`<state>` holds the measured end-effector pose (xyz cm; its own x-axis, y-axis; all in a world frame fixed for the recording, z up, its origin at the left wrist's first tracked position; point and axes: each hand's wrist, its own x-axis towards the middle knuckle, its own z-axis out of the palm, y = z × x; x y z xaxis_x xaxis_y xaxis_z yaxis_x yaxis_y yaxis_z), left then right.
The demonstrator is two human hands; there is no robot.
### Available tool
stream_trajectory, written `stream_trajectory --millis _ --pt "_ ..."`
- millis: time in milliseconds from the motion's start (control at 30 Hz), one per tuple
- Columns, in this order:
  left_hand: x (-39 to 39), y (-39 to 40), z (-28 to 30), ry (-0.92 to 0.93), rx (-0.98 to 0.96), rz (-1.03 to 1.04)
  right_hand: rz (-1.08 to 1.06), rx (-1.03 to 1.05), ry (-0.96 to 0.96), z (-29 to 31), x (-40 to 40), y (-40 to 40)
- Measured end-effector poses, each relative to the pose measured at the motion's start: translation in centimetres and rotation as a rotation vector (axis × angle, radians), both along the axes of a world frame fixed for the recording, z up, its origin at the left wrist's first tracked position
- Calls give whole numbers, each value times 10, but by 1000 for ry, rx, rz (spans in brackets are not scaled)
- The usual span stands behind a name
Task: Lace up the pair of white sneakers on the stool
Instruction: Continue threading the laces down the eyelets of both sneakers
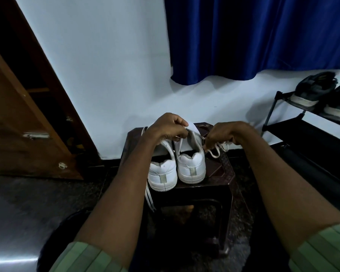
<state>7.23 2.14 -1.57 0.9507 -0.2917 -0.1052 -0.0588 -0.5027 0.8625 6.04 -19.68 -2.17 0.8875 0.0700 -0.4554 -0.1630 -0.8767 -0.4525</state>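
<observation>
Two white sneakers stand side by side, heels toward me, on a dark stool [220, 173]. The left sneaker [161, 173] has a loose white lace [148, 197] hanging over the stool's front edge. My left hand [168, 127] pinches the raised tongue [192, 128] of the right sneaker [191, 163], with a thin lace strand running down from it. To the right of that shoe, my right hand [222, 136] pinches the white lace [216, 150], which loops below my fingers. The fronts of both shoes are hidden behind my hands.
A wooden door [28, 118] leans open at the left. A black shoe rack [310, 132] at the right carries a pair of dark sneakers [322, 93]. A blue curtain [253, 36] hangs on the white wall behind the stool.
</observation>
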Motion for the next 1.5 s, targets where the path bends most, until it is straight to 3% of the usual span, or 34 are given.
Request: stream_trajectory --millis 67,133,233,300,500,567,700,767,867,1100,1233,1300,1367,1500 --pt "1 1 0 10 -13 -1 36 -83 -28 2 1 -1" --pt "3 2 -2 -6 -20 23 -21 -38 -82 4 1 -4" --pt "5 1 -3 -83 7 105 -154 82 -324 -1 7 -4" --pt "4 -2 -2 -128 17 151 -105 39 -449 -6 7 7" --pt "3 -6 0 -191 -22 186 31 -93 -417 -11 10 29" --pt "5 -4 0 -217 -11 191 -23 110 -363 -3 8 25" --pt "6 -5 1 -297 55 149 -383 918 -193 19 -2 20" --pt "3 -11 4 -314 47 146 -482 1098 -166 22 2 23" --pt "1 -21 5 -285 14 147 -526 1202 -148 21 3 33" --pt "-10 -30 13 -20 -287 66 -595 1225 -125 20 5 38" --pt "-10 -20 30 173 -819 10 -783 1088 -307 14 5 30" --pt "-8 -12 37 218 -1017 39 -846 1123 -324 9 7 27" --pt "-6 -9 37 181 -922 108 -814 1208 -260 7 8 26" --pt "-5 -23 16 -108 -233 169 -738 1258 -256 15 13 38"
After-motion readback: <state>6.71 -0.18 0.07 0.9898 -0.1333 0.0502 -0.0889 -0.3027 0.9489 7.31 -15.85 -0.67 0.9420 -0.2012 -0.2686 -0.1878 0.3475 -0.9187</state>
